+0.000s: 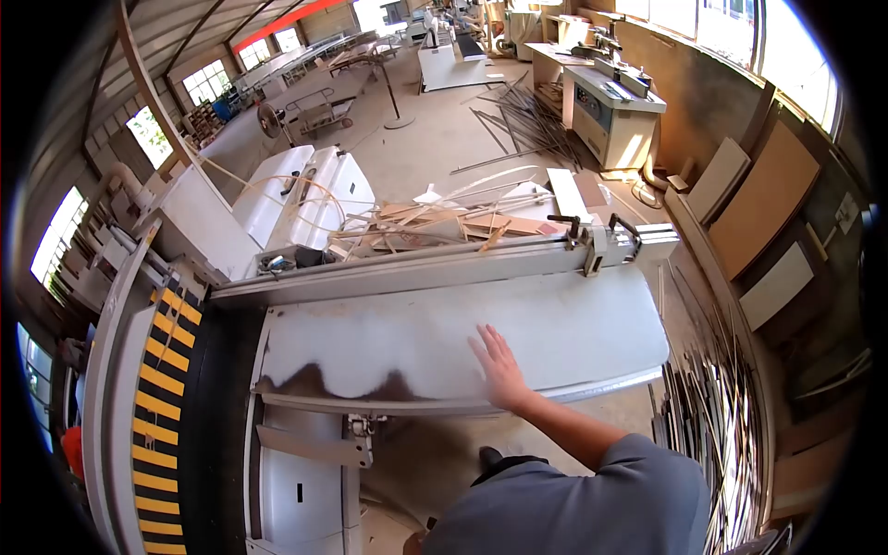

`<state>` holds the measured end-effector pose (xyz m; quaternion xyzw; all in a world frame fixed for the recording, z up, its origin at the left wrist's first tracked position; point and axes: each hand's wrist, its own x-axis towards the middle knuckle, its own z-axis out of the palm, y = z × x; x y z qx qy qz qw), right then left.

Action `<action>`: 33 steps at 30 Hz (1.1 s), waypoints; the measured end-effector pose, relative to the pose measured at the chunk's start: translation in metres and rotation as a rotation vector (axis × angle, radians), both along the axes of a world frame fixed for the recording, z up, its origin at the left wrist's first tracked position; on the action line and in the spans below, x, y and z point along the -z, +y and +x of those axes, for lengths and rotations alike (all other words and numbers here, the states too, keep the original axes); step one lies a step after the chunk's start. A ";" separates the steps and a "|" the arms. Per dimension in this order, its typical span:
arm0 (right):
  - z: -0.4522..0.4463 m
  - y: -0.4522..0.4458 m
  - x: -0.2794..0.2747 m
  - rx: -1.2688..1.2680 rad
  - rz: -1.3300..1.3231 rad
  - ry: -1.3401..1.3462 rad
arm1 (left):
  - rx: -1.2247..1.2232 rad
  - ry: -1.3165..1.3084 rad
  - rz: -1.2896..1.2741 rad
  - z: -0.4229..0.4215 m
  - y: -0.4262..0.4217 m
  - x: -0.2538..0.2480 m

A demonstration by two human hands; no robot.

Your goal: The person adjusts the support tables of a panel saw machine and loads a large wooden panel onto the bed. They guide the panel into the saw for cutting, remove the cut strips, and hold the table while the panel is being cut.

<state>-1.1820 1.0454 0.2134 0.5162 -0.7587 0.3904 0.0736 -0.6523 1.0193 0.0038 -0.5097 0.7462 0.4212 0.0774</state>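
My right hand (502,372) is over the near edge of a pale, worn metal table (573,319), fingers stretched out and somewhat blurred. It holds nothing, and whether the palm touches the surface I cannot tell. Dark worn patches mark the table's near left edge. Along its far side runs a long metal fence (435,265), with a stop and black-handled clamp (594,250) near its right end. At the bottom edge, only a sliver of skin, perhaps my left hand (413,545), shows beside the grey shirt; its fingers are hidden.
A black-and-yellow striped strip (159,407) borders the machine on the left. Wood offcuts (462,220) are heaped behind the fence. Thin strips (708,435) lie on the floor at right, below boards (754,208) against the wall. Another machine (610,116) stands farther back.
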 end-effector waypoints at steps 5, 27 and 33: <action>0.026 0.077 0.042 0.007 0.325 -0.095 | 0.040 0.101 -0.038 0.003 0.022 0.049; -0.066 0.107 0.123 -0.319 0.235 0.090 | -0.375 -0.015 -0.090 -0.037 0.274 0.044; -0.120 0.108 0.132 -0.489 0.432 0.151 | -0.713 0.073 0.159 -0.122 0.411 0.099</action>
